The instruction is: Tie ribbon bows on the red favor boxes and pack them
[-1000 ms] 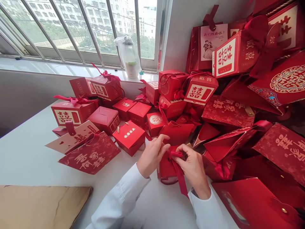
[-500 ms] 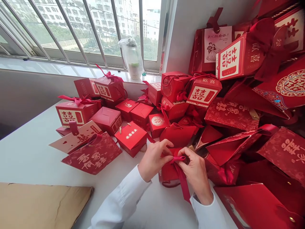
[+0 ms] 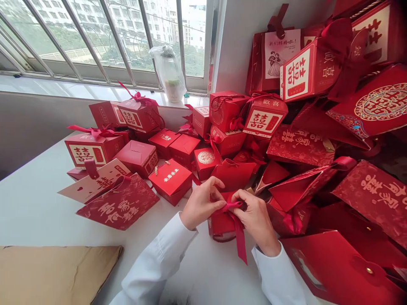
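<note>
A dark pink ribbon (image 3: 240, 241) is lying across the top of a small red box (image 3: 219, 225), which is sitting on the white table (image 3: 34, 216) straight in front of you. A short loop is showing between your two hands, and one long tail is hanging down over the side of the box nearest you, its end pointing toward your right arm. A dark red cord (image 3: 225, 240) is curving along the bottom of that same side.

Your left hand (image 3: 202, 205) is pinching the ribbon at the left of the loop, its forefinger arching above the thumb. Your right hand (image 3: 258, 218) is gripping the loop's right end, thumb and forefinger standing narrow around it; the other fingers are mostly hiding behind, so their hold cannot be told.

Just beyond the box, a red folded carton (image 3: 235, 174) is standing. To its left, a red box with white characters (image 3: 173, 182) is sitting near a tilted dark red bag (image 3: 119, 207). On your right, a large red case with a gold button (image 3: 337, 262) is lying before a heap of red bags and boxes. Brown cardboard (image 3: 57, 271) is resting at lower left, and a bagged jar (image 3: 173, 84) is standing on the sill by the barred window.
</note>
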Demonstrator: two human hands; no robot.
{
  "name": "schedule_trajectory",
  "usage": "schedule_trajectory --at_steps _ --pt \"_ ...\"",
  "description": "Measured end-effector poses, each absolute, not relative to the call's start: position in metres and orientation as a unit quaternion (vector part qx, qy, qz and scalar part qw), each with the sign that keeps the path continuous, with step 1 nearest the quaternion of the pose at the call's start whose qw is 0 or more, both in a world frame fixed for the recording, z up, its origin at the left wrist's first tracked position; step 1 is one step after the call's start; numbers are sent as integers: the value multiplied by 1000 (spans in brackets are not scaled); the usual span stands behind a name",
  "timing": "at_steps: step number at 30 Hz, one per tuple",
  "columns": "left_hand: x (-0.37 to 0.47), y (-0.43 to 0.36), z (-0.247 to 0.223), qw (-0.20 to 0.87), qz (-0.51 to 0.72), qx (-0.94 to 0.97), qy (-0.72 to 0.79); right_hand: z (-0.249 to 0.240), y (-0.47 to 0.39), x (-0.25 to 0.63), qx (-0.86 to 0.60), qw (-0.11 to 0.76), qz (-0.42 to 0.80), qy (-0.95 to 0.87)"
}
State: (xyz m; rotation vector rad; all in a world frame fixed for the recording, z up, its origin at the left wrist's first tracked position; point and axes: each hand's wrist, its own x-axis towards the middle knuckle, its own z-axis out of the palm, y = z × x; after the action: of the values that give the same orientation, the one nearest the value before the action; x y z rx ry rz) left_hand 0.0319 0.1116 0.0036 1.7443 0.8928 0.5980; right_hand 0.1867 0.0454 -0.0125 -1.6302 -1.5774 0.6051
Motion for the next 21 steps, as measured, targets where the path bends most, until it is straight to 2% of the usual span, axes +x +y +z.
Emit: schedule_trajectory --at_steps 9,17,21 --pt "32 111 6 506 246 737 374 -11 49 189 -628 382 241 -634" --pt "32 110 5 479 258 748 379 -5 44 199 -616 386 341 -596" --pt "33 109 7 467 268 750 384 -7 39 205 -626 391 316 -596"
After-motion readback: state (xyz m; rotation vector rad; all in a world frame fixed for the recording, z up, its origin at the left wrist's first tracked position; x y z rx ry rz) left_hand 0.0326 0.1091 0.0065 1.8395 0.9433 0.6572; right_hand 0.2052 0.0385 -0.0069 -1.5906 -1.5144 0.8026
